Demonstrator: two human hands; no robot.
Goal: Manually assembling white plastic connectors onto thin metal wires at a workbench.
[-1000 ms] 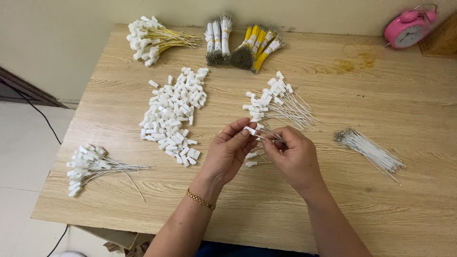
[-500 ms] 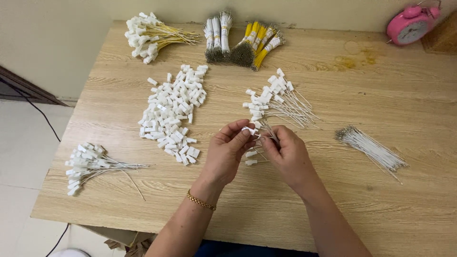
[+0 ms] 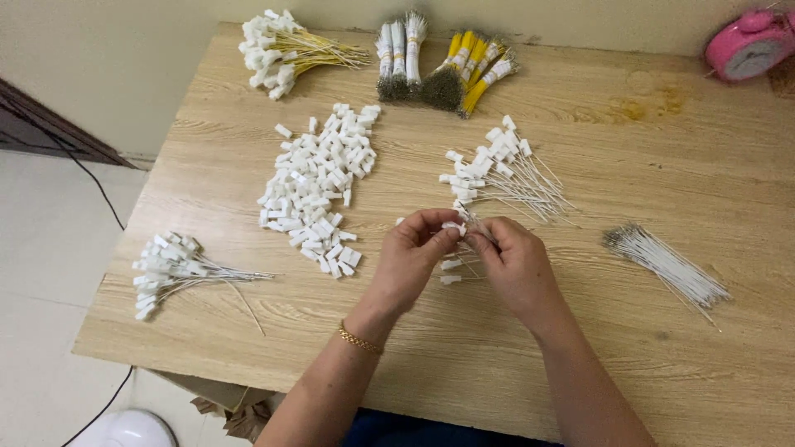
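Fingertips of my left hand [image 3: 414, 252] and right hand [image 3: 512, 263] pinch one small white tag [image 3: 453, 227] at frame centre. Finished wired tags [image 3: 497, 170] lie just above; a big loose heap [image 3: 319, 190] remains.

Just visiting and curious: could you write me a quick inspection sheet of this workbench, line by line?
Surface: wooden table, yellowish stain near the far right.
Job's things: small white block pinched between both hands; pile of loose white blocks; fan of white-capped wires behind the hands; bare white wires at right.
Clutter: finished white bunch at left; yellow-wired bunch; bound bundles at the far edge; pink alarm clock.
Hands: left hand and right hand meet at the block.
Cables: black cable on the floor.
Surroundings: pale floor, plain wall.
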